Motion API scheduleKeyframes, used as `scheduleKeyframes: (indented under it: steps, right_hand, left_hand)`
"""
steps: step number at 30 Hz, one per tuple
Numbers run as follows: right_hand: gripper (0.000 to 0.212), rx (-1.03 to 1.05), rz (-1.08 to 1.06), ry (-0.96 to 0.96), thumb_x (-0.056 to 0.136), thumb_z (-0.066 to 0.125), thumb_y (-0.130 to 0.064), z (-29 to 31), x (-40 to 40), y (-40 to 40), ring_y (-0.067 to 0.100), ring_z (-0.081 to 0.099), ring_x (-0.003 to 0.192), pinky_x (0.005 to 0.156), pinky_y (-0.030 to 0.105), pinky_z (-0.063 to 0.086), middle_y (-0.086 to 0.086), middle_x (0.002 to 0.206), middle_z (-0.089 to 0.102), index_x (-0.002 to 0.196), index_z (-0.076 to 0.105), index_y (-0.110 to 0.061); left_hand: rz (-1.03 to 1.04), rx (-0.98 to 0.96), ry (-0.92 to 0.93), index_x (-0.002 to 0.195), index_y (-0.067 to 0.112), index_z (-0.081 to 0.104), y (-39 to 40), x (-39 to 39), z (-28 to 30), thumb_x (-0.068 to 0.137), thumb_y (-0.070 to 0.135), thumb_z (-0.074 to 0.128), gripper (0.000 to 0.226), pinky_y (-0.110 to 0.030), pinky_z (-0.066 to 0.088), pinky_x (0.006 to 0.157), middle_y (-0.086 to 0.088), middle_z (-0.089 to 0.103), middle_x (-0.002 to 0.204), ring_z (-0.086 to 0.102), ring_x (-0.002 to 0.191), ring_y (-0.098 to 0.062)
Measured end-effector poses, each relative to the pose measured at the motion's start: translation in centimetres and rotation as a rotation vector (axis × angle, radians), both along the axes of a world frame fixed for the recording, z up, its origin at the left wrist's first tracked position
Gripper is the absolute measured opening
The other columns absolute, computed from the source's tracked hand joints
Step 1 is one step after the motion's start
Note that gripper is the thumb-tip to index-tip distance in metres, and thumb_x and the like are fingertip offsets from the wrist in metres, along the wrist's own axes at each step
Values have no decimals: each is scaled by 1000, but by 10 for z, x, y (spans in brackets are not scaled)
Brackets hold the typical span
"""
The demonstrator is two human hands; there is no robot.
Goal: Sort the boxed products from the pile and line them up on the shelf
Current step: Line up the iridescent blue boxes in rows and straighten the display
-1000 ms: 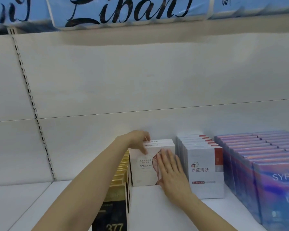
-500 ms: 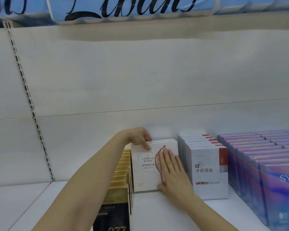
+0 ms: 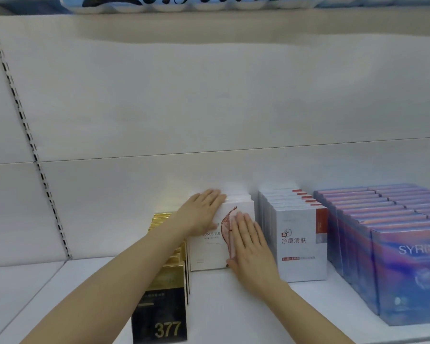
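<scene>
Squarely at mid-shelf, both hands press on the white box with the red leaf design [image 3: 209,247], the front box of a short row standing on the shelf [image 3: 221,306]. I take that box as my landmark. My left hand [image 3: 201,212] lies flat over its upper left corner, fingers [image 3: 215,194] straight and released, reaching over the top edge. My right hand [image 3: 250,247] lies flat on its front face toward the right, fingers [image 3: 241,219] likewise straight, grasping nothing.

I judge the step in hand to be squaring this row back against the shelf wall. To do it well I would push evenly with both palms, low and high together, so the box slides without tipping backward, and keep it parallel to the neighbouring rows.

Counted: one white leaf box shows fully, with edges of more behind it, their number hidden by my left hand. Just left of it runs one row of gold-and-black boxes [image 3: 164,301], the front one marked 377; I cannot count them exactly. Just right of it stands a row of white boxes with red corner bands [image 3: 301,247], about seven by their top edges. Farther right sit two rows of purple-blue SYRINX boxes [image 3: 407,274], roughly ten deep.
</scene>
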State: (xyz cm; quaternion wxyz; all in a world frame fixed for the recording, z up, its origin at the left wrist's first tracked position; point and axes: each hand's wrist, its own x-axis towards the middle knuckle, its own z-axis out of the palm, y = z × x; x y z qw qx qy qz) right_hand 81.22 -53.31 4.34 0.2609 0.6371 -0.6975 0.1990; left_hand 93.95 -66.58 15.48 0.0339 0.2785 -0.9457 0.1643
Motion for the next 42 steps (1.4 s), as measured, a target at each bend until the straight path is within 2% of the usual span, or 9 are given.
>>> scheduleKeyframes:
  steps: [9, 14, 17, 20, 23, 26, 33, 37, 42]
  right_hand:
    - [73, -225, -40, 36, 92, 42, -35, -6, -36, 80, 28, 13, 149, 120, 41, 12, 15, 161, 14, 153, 19, -2]
    - [84, -115, -140, 28, 86, 46, -38, -11, -86, 94, 31, 13, 149, 118, 43, 13, 15, 162, 8, 154, 12, -3]
    - [99, -78, -164, 6, 78, 68, -39, -9, -99, 91, 30, 10, 150, 116, 43, 13, 17, 162, 10, 153, 17, 0]
    - [113, -43, -189, 1, 71, 74, -52, -10, -112, 85, 29, 11, 149, 118, 41, 8, 18, 161, 13, 153, 17, 0]
    - [105, -40, -173, 34, 77, 55, -60, -17, -119, 79, 30, 14, 148, 119, 40, 6, 17, 162, 8, 153, 14, 1]
    - [103, -35, -186, 0, 80, 49, -63, -23, -122, 74, 30, 15, 148, 116, 41, 10, 17, 161, 12, 154, 13, -1]
    - [100, -89, -151, 8, 80, 43, -59, -19, -113, 72, 29, 10, 149, 116, 41, 10, 16, 162, 11, 154, 10, -2]
    - [109, -102, -104, 9, 77, 59, -60, -18, -97, 65, 29, 8, 149, 117, 41, 9, 15, 162, 9, 154, 9, -1]
    - [117, -128, -107, -9, 72, 70, -59, -17, -90, 65, 26, 7, 150, 118, 38, 6, 13, 163, 4, 154, 11, -2]
  left_hand:
    - [-175, 253, 223, 157, 16, -5, 49, -32, 33, 96, 62, 36, 87, -29, -2, 121, 2, -9, 164, -9, 150, -12]
    - [-188, 474, 109, 157, 18, -8, 73, -103, 52, 81, 74, 55, 113, -36, 0, 123, 3, -12, 164, -8, 150, -12]
    - [-185, 490, 7, 157, 14, -4, 83, -143, 63, 81, 67, 62, 114, -32, -2, 119, 0, -9, 165, -5, 151, -14]
    - [-153, 548, -60, 152, 6, 18, 83, -175, 71, 78, 64, 68, 106, -34, 14, 118, -7, 18, 161, 18, 147, -24]
    - [-152, 533, -85, 128, 14, 39, 79, -183, 61, 55, 80, 69, 104, -42, 38, 107, -4, 45, 132, 46, 121, -28]
    - [-147, 563, -56, 146, 13, 28, 73, -184, 51, 73, 65, 73, 100, -40, 28, 116, -3, 35, 150, 37, 136, -25]
    - [-112, 635, -83, 148, 12, 26, 69, -177, 60, 74, 49, 81, 99, -37, 29, 117, -2, 33, 152, 35, 139, -22]
    - [-96, 623, -98, 146, 21, 27, 62, -162, 60, 58, 70, 80, 114, -41, 28, 117, 8, 36, 145, 36, 136, -18]
    - [-93, 656, -86, 147, 21, 26, 61, -155, 58, 64, 67, 78, 108, -39, 28, 117, 12, 37, 136, 36, 132, -15]
